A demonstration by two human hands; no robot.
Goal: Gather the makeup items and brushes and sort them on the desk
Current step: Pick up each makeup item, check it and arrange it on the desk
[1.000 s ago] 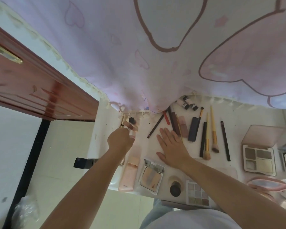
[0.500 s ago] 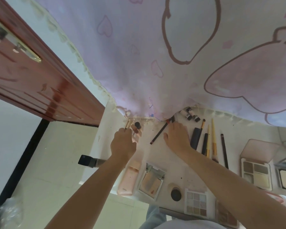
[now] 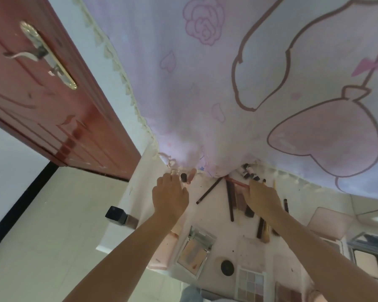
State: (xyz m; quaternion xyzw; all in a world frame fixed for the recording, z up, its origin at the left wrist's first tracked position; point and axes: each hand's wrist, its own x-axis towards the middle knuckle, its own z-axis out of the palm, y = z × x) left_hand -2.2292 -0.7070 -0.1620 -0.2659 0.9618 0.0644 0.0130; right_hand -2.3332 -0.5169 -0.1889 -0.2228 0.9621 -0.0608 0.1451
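At far left a red-brown door [image 3: 42,101] with a brass lever handle [image 3: 42,53] stands beside the white worktop [image 3: 144,192], and a small black-capped bottle [image 3: 118,215] lies off the worktop's left edge. Next comes the left hand [image 3: 170,197], knuckles up at the back of the worktop by the hem of the pink printed curtain [image 3: 227,83]; its fingers curl down beside a dark-capped tube [image 3: 183,177] and a pink tube [image 3: 191,178], but whether its grip has hold of either cannot be told. Below its forearm lie a pink flat case [image 3: 162,251] and an open mirrored compact [image 3: 194,251]. Toward the middle a dark pencil [image 3: 208,190] lies slanted, then a dark stick [image 3: 230,201] and brownish tubes. The right hand [image 3: 262,199] rests over these, its fingertips closed in a pinching grip on a red pencil [image 3: 236,182] that slants toward the curtain hem, near small bottles [image 3: 249,173]. Brush handles [image 3: 263,229] show under its wrist. Nearer the person sit a round dark pot [image 3: 227,267] and a pastel eyeshadow palette [image 3: 250,284], with a pink-lidded palette [image 3: 327,223] at right
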